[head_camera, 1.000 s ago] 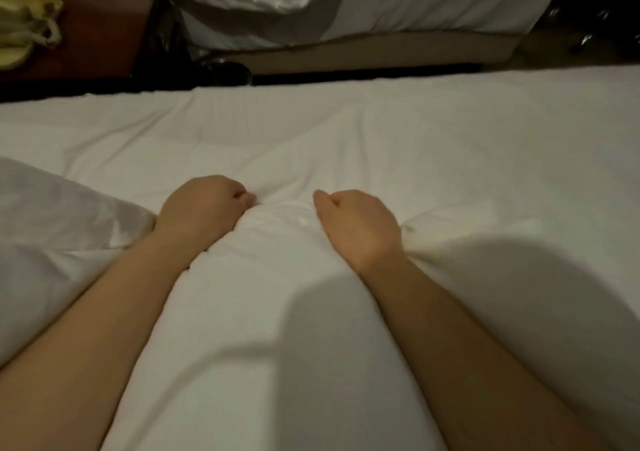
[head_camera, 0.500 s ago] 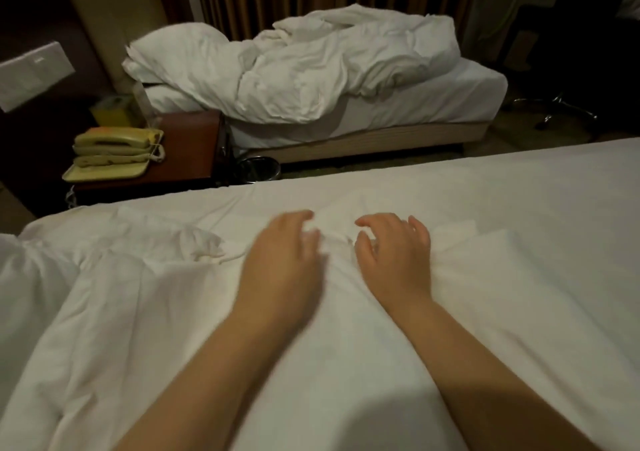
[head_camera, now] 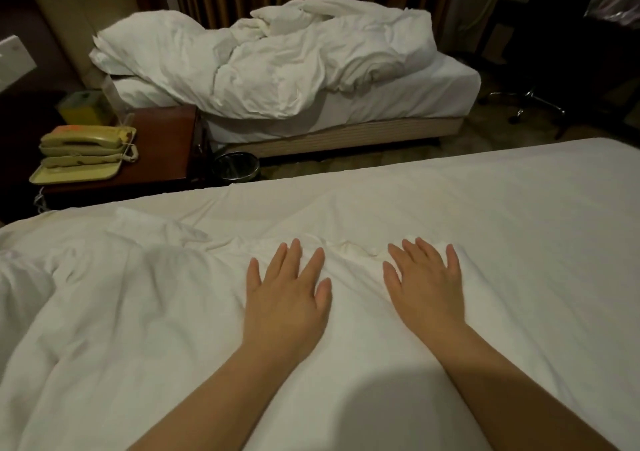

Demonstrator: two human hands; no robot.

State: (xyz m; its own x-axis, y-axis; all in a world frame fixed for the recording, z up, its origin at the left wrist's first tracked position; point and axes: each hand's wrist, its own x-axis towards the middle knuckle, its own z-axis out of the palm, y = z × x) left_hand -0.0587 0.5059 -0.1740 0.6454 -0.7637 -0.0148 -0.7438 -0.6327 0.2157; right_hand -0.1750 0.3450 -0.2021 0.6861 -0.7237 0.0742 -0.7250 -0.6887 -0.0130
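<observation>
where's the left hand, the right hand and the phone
left hand (head_camera: 285,300): head view, on the back of the hand
right hand (head_camera: 427,289): head view, on the back of the hand
phone (head_camera: 81,141): head view, on the handset

Hands (head_camera: 356,294) side by side on duvet (head_camera: 173,329)

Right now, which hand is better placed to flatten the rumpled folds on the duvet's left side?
Probably the left hand: it lies flat on the duvet nearer those folds; the right hand is farther.
</observation>
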